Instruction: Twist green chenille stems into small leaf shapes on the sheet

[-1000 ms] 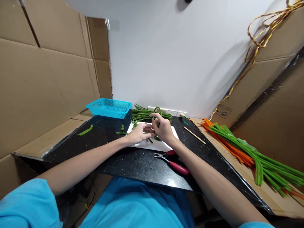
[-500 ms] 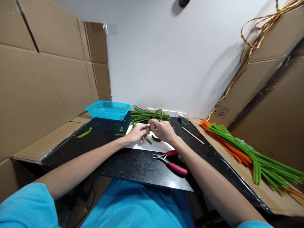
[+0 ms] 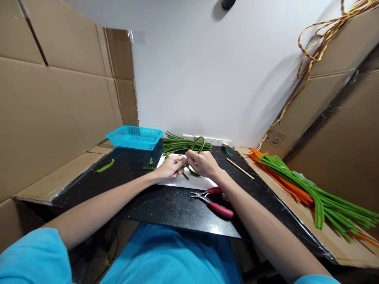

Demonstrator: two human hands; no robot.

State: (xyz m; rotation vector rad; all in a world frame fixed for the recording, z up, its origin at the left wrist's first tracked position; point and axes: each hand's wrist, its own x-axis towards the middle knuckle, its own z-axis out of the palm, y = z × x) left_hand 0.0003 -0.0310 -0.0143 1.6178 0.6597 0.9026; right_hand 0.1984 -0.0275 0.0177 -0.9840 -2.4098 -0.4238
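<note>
My right hand point(image 3: 203, 163) is closed round a dark green fuzzy stem point(image 3: 199, 144) that loops up above the fingers. My left hand point(image 3: 169, 169) pinches the same stem where the two hands meet. Both hands hover over a white sheet point(image 3: 195, 182) on the black tabletop point(image 3: 166, 203). A bundle of cut green stems point(image 3: 177, 144) lies just behind the hands. Red-handled pliers point(image 3: 214, 200) lie on the tabletop in front of my right wrist.
A blue plastic basket point(image 3: 134, 136) sits at the back left. A pile of long green and orange stems point(image 3: 308, 189) covers the cardboard on the right. A thin wooden stick point(image 3: 240, 168) and small green offcuts point(image 3: 105, 166) lie about. Cardboard walls stand left and right.
My hands have drawn together, the left fingers closing on the stem beside the right hand. The green loop stands a little higher and the view shifted slightly.
</note>
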